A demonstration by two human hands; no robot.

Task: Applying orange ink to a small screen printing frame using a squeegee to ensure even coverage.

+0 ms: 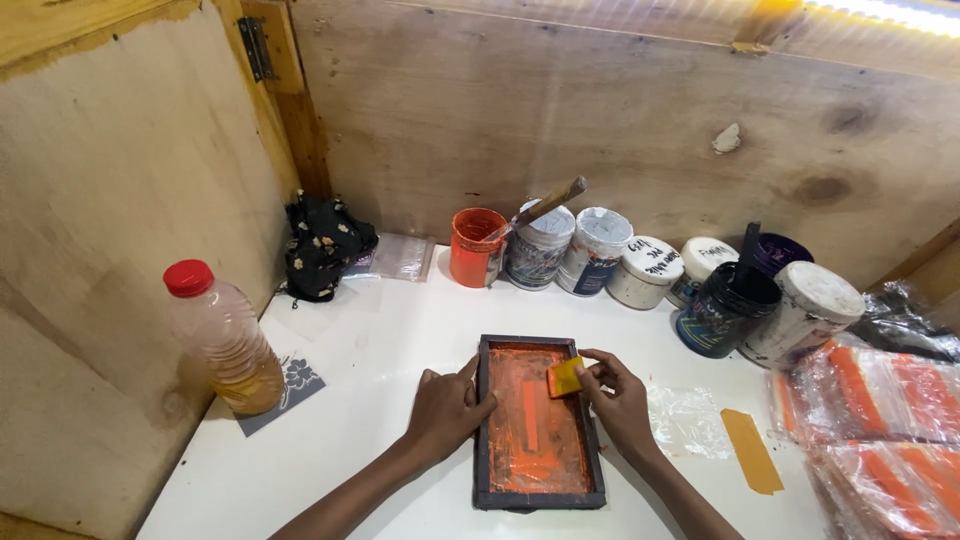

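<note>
At the far left of the white table (380,330) stands a clear plastic bottle (225,340) with a red cap, holding amber liquid, its base on a small grey card with a floral pattern (295,385). Behind it, in the corner against the plywood wall, lies a bunched black cloth with pale flowers (325,245), and just beside that a clear plastic sleeve (402,257).

Along the back runs a row of tubs: an orange pot (475,247) with a wooden stick (548,204) leaning out of it, then several white-lidded jars (598,250) with handwritten lids, and a dark open jar (725,310) with a black stirrer.

In the middle lies a dark-framed printing screen (538,422), flat on the table, its mesh smeared with orange ink. The left hand (445,410) rests on the frame's left edge, fingers spread and pressing down, wrist angled in from below. The right hand (618,395) comes in from the lower right, its fingers pinched around a small yellow squeegee (565,377) held over the screen's upper right part.

To the right lie a crumpled clear bag (685,420), an ochre strip (752,452), and stacks of clear packets with orange prints (880,415).
</note>
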